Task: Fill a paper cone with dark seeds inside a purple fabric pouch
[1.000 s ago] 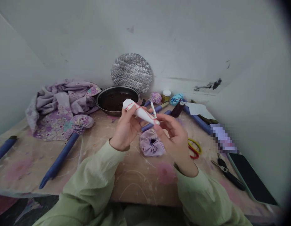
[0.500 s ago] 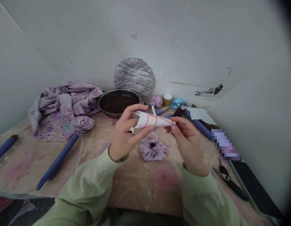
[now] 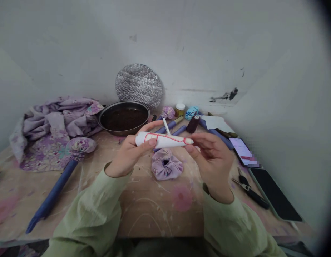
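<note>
A person's left hand [image 3: 125, 154] clasping the wide end of a white cone [image 3: 169, 143], right hand [image 3: 216, 162] pinching its pale tip, the cone (smooth, tapering, traced with red lines) held nearly level above a table [image 3: 144, 210].

Single view, head-worn, looks forward and down from the wearer's side of the table [image 3: 157, 223]. Left hand [image 3: 128, 151] and right hand [image 3: 216, 162] sit close, mid-frame; sleeves [image 3: 92, 208] run in from bottom edge; wall [image 3: 160, 39] farther off fills the upper part.
</note>
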The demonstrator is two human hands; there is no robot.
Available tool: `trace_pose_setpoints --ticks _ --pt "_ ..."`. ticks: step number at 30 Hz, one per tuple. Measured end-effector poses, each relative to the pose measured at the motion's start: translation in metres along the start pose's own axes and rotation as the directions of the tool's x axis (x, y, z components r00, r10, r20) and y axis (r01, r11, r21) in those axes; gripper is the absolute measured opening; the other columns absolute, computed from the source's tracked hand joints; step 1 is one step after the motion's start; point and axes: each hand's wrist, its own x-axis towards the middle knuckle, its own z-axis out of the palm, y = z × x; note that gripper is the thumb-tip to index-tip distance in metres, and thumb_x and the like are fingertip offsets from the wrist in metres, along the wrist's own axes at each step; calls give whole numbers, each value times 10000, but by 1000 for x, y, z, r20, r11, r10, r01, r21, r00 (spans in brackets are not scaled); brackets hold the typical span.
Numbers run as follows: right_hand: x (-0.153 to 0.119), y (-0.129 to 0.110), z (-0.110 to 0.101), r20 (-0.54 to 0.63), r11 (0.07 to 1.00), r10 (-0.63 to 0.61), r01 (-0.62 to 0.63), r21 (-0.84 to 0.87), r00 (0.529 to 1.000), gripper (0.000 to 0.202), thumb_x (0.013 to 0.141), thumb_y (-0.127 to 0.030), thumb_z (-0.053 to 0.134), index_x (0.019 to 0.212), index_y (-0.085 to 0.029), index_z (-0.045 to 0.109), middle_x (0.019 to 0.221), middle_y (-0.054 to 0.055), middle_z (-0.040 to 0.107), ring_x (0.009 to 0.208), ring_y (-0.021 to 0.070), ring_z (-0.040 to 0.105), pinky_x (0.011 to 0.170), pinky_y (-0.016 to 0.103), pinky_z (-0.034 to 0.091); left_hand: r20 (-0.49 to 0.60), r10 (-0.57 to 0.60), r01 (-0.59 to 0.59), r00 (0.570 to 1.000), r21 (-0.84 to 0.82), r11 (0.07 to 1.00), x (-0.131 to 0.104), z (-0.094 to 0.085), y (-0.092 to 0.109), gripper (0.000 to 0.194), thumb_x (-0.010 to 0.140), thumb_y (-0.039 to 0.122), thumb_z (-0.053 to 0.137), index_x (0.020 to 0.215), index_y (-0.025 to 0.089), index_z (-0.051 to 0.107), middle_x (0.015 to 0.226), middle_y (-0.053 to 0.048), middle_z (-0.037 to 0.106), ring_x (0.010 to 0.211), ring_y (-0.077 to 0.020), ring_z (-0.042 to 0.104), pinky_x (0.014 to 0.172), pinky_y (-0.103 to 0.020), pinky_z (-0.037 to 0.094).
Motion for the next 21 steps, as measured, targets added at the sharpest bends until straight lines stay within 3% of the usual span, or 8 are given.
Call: trace_pose_setpoints --ticks 3,6,11,15,21 --pt "-2 -4 -5 43 998 -52 54 -45 998 275 754 -151 709 1001 -265 672 891 -16 724 801 136 681 712 265 564 52 -88 94 995 -128 987 3 2 0 367 798 342 670 1147 227 668 1417 -67 478 1193 -263 539 1002 -353 416" --pt "-3 -9 -11 73 991 -89 96 -94 993 251 806 -146 651 1015 -282 684 886 -19 730 788 137 676 708 277 551 99 -140 157 985 -191 969 6 2 0 366 792 374 667 1112 199 686 1353 -86 544 1147 -265 571 990 -360 426" --pt "0 -17 -16 109 979 -152 165 -121 982 242 812 -102 626 957 -278 706 899 -16 727 844 142 652 780 305 530 136 -175 203 975 -232 951 8 1 -2 358 826 360 618 1137 191 669 1210 -87 649 1129 -252 585 1021 -372 401" --pt "2 -19 -18 106 971 -165 180 -155 981 236 793 -87 643 932 -268 702 877 -22 718 822 125 639 748 274 521 161 -190 223 968 -219 950 8 -1 -6 349 828 370 612 1138 218 668 1181 -79 664 1136 -253 582 1014 -380 414" --pt "6 -22 -22 168 933 -192 232 -274 967 169 806 -111 629 873 -254 690 823 -21 717 751 126 647 687 267 522 181 -216 246 959 -167 955 8 -2 -9 363 830 357 620 1165 223 659 1390 -60 510 1234 -260 512 1008 -352 429"
